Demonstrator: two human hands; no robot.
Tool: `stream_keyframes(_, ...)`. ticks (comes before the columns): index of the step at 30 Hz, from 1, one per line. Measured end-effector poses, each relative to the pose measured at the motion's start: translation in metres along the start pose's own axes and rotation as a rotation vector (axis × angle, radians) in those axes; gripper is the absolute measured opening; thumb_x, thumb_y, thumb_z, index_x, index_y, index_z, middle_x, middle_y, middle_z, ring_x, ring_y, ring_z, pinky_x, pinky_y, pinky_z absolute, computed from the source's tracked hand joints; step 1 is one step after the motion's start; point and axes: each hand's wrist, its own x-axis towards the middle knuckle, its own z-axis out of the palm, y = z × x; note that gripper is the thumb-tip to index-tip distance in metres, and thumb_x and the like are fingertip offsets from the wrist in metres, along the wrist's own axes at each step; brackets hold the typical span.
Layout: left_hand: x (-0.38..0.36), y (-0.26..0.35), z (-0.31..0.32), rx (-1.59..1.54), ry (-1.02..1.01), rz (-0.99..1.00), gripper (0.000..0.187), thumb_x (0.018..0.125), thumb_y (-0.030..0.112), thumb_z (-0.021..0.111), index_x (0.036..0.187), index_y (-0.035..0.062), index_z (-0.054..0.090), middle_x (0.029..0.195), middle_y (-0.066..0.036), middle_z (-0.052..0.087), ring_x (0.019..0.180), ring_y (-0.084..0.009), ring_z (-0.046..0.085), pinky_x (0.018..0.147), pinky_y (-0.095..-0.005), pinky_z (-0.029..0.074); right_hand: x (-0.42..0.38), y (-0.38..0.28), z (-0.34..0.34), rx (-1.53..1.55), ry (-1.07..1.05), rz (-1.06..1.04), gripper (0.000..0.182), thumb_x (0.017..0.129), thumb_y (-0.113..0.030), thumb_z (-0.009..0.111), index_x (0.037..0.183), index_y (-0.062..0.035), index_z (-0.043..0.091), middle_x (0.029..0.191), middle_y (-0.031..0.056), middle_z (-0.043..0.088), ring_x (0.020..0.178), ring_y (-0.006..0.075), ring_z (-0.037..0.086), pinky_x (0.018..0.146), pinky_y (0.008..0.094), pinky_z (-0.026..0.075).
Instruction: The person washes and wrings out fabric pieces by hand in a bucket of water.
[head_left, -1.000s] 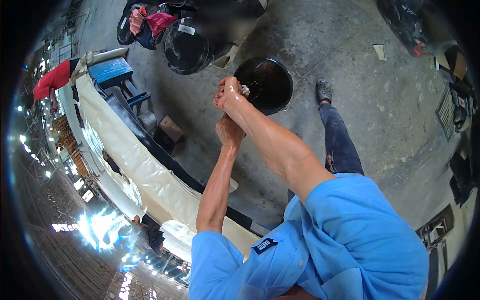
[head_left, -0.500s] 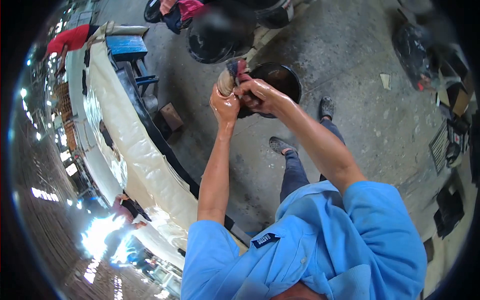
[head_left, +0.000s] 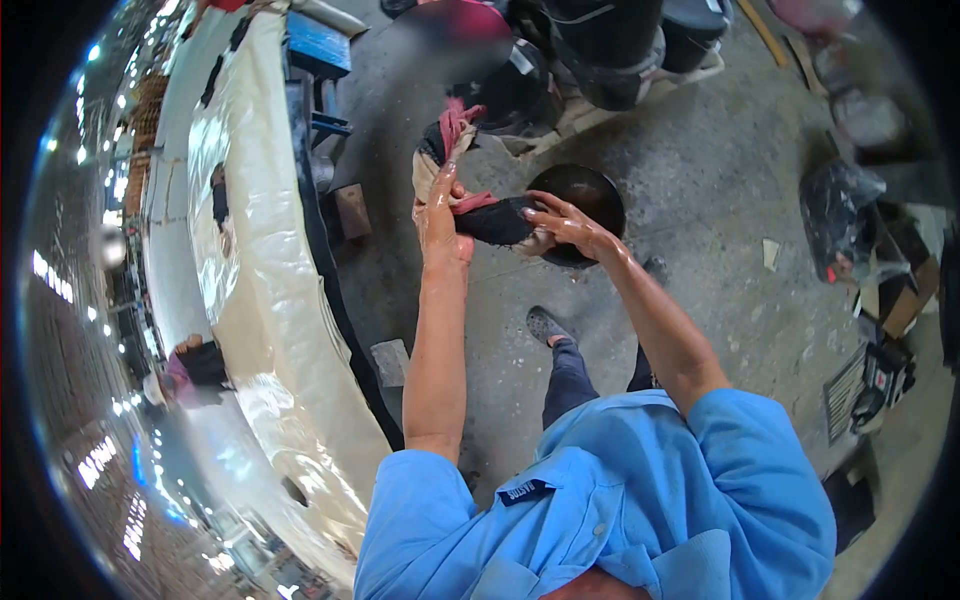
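Blue cotton shirt sleeves point(head_left: 640, 500) fill the near foreground at six o'clock, and two bare, wet-looking forearms rise from them toward the centre. The left hand point(head_left: 437, 215) is raised upright with its fingers curled shut around a bundled rag of dark, beige and pink cloth point(head_left: 470, 195), gripping it at the waist so that a beige and pink end sticks up toward twelve o'clock. The right hand point(head_left: 567, 225) lies just beside it at three o'clock, fingers spread and fairly flat, fingertips pressed against the dark lower end of the same rag; whether the thumb pinches underneath I cannot tell.

Judging by the sheen on the skin, the cloth is soaked: soft, limp, probably slippery and heavier than it would be dry, so a full-fist hold at the middle with the second hand steadying the free end looks the surest grip.

Below the hands a grey shoe point(head_left: 546, 324) stands on the stained concrete floor point(head_left: 740, 200). Directly behind the right hand sits a round black basin point(head_left: 590, 195). At nine o'clock a long cream-coloured sheet-covered bench point(head_left: 270, 300) curves away, and large black drums point(head_left: 610, 45) stand at twelve o'clock.
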Motion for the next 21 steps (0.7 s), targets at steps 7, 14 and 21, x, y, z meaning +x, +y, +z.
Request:
stream_keyframes(7, 0.001, 0.079, -0.082, -0.322, 0.022, 0.069, 0.014, 0.085, 0.015, 0.068, 0.085, 0.0071, 0.057, 0.069, -0.004, 0.053, 0.063, -0.0145, 0.053, 0.058, -0.0287, 0.048, 0.043, -0.018, 0.069, 0.244, -0.025, -0.131, 0.054, 0.083, -0.026, 0.073, 0.124, 0.0032, 0.053, 0.113, 0.0073, 0.062, 0.103, 0.0153, 0.058, 0.089, 0.0277, 0.045)
stream_keyframes(14, 0.045, 0.095, -0.196, -0.248, 0.022, -0.131, 0.049, 0.081, 0.052, 0.066, 0.099, 0.0074, 0.060, 0.087, -0.007, 0.063, 0.077, -0.0209, 0.061, 0.077, -0.0480, 0.050, 0.067, -0.127, 0.216, -0.467, 0.140, -0.723, 0.023, 0.084, -0.015, 0.072, 0.091, 0.0043, 0.062, 0.079, 0.0003, 0.060, 0.077, 0.0063, 0.050, 0.067, 0.0244, 0.042)
stream_keyframes(21, 0.051, 0.164, -0.263, 0.086, -0.153, -0.221, 0.056, 0.085, 0.056, 0.061, 0.103, 0.0040, 0.056, 0.086, -0.011, 0.067, 0.081, -0.0235, 0.066, 0.081, -0.0410, 0.052, 0.116, -0.183, 0.374, -0.546, 0.255, -0.796, 0.028, 0.078, -0.019, 0.077, 0.080, 0.0030, 0.060, 0.069, -0.0015, 0.050, 0.065, 0.0085, 0.043, 0.052, 0.0300, 0.034)
